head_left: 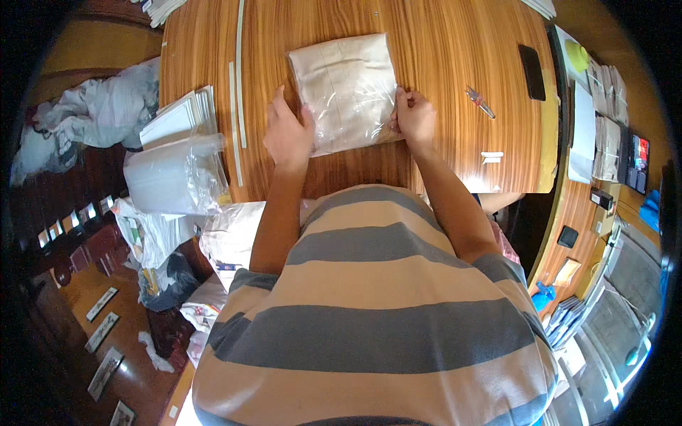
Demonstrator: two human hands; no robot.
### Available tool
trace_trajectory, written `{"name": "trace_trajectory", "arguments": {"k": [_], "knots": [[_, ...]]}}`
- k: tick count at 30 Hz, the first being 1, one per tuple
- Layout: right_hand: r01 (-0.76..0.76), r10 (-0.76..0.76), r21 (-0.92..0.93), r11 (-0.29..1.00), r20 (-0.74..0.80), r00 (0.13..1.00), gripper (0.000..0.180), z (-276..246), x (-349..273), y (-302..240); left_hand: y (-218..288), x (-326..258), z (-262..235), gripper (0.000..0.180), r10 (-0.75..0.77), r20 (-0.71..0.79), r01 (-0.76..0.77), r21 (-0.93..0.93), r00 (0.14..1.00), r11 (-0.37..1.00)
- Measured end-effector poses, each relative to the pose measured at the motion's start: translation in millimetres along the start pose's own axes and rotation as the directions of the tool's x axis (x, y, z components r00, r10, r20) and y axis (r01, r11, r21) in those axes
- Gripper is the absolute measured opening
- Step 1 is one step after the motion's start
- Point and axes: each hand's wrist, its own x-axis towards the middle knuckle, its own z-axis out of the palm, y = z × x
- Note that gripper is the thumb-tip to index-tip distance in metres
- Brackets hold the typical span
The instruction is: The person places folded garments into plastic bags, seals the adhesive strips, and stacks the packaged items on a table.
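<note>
A folded cream garment or cloth in a clear plastic bag lies on the wooden table in front of me, slightly turned. My right hand is closed at the bag's right edge, thumb and fingers pinching the plastic near its lower corner. Along the opposite edge, my left hand has its fingers apart, with the thumb side close to the bag; whether it touches the plastic I cannot tell. Glare on the wrapping hides some of the cloth's detail.
Right of the bag lie small red-handled snips, a white slip and a dark phone. Clear plastic bags and a stack of white sheets sit at the table's left edge. Pale tape strips run along the tabletop.
</note>
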Motion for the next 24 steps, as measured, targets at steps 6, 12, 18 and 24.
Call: {"name": "trace_trajectory", "arguments": {"k": [6,12,18,24], "knots": [[-0.085,0.066,0.081,0.993,0.216,0.974,0.037,-20.1,3.0,-21.5,3.4,-16.3,35.6,0.064,0.518,0.237,-0.547,0.074,0.822,0.834],[0.798,-0.755,-0.236,0.555,0.26,0.602,0.037,-29.8,-23.5,-65.3,-0.6,-15.2,51.3,0.069,0.497,0.277,-0.538,0.094,0.822,0.838],[0.533,-0.516,-0.465,0.707,0.177,0.838,0.077,18.1,-0.2,-36.5,0.7,-17.2,58.1,0.072,0.517,0.233,-0.555,0.143,0.823,0.819],[0.639,-0.668,-0.523,0.564,0.167,0.725,0.068,-16.9,25.0,-58.2,-13.3,1.9,40.9,0.073,0.622,0.367,-0.677,0.033,0.692,0.735]]}}
